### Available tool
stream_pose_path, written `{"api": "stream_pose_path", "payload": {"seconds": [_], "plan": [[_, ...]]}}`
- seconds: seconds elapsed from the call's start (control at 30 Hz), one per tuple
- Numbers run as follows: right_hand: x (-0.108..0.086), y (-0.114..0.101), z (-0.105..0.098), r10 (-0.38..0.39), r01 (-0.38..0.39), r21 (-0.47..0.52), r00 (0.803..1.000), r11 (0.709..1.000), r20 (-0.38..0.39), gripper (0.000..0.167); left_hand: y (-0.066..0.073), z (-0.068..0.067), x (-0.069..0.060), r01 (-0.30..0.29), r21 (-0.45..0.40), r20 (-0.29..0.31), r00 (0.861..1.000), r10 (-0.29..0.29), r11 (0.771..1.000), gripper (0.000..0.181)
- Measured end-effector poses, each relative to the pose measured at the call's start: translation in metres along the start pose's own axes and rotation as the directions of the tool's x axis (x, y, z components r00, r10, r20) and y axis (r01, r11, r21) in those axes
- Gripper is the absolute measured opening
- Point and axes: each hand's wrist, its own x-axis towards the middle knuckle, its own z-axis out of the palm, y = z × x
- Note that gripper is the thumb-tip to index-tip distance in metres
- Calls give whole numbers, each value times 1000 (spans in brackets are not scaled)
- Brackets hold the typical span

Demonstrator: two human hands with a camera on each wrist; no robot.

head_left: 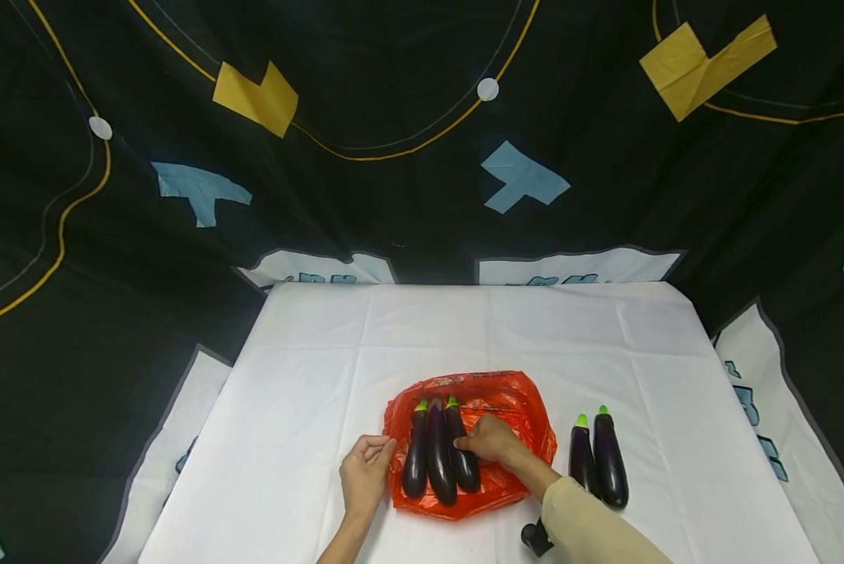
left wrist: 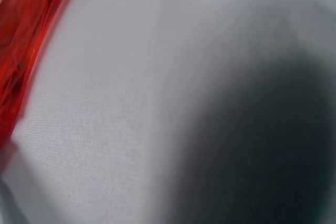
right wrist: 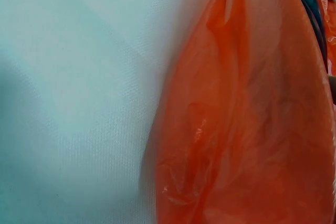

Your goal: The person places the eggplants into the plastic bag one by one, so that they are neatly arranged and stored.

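Three dark purple eggplants (head_left: pixel 439 454) lie side by side on an opened red plastic bag (head_left: pixel 499 486), their green stem ends pointing away. My left hand (head_left: pixel 364 476) pinches the bag's left edge between thumb and fingers. Reaching over the bag from the right, my right hand (head_left: pixel 491 440) touches the rightmost of the three eggplants with its fingertips; whether it grips it cannot be told. The left wrist view shows a strip of the red bag (left wrist: pixel 26 35), and the right wrist view shows the bag's side (right wrist: pixel 236 119) up close.
Two more eggplants (head_left: pixel 611 462) lie on the white cloth-covered table (head_left: pixel 422 329), right of the bag. A small black object (head_left: pixel 536 537) is partly hidden by my right sleeve. Dark patterned fabric (head_left: pixel 366 211) hangs behind the table.
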Motion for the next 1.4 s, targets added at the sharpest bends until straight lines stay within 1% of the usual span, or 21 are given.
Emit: {"api": "stream_pose_path", "payload": {"seconds": [0.23, 0.47, 0.63, 0.9, 1.07, 1.23, 1.33, 1.37, 1.4], "plan": [[2, 1, 3, 15, -15, -50, 1000, 999, -15, 40, 0, 0, 0, -19, 1, 4, 1000, 19, 1000, 8], [1, -2, 4, 4, -7, -91, 1000, 996, -30, 35, 2, 0, 0, 0, 4, 3, 1000, 0, 1000, 8], [1, -3, 4, -11, 6, -115, 999, 993, -40, 33, 2, 0, 0, -6, 5, 10, 1000, 6, 1000, 8], [0, -3, 0, -55, 52, -104, 998, 993, -33, 35, 2, 0, 0, -1, 11, 0, 1000, 1, 1000, 8], [0, -4, -1, -53, 49, -102, 998, 994, -33, 34, 3, 1, 0, 3, 20, -12, 1000, -3, 1000, 7], [0, -5, -2, -51, 47, -99, 998, 994, -32, 34, 3, 1, 0, 10, 10, -6, 1000, -10, 1000, 7], [0, -5, -3, -52, 48, -93, 998, 995, -34, 34, 1, 1, 0, -2, 10, 1, 1000, 2, 1000, 7], [0, -5, -4, -60, 56, -98, 998, 994, -36, 33, -1, 0, 1, -12, 13, 2, 1000, 12, 1000, 7], [-1, -6, -4, -65, 61, -103, 997, 993, -39, 34, -6, 1, 3, -10, 9, 1, 1000, 10, 1000, 7]]}}
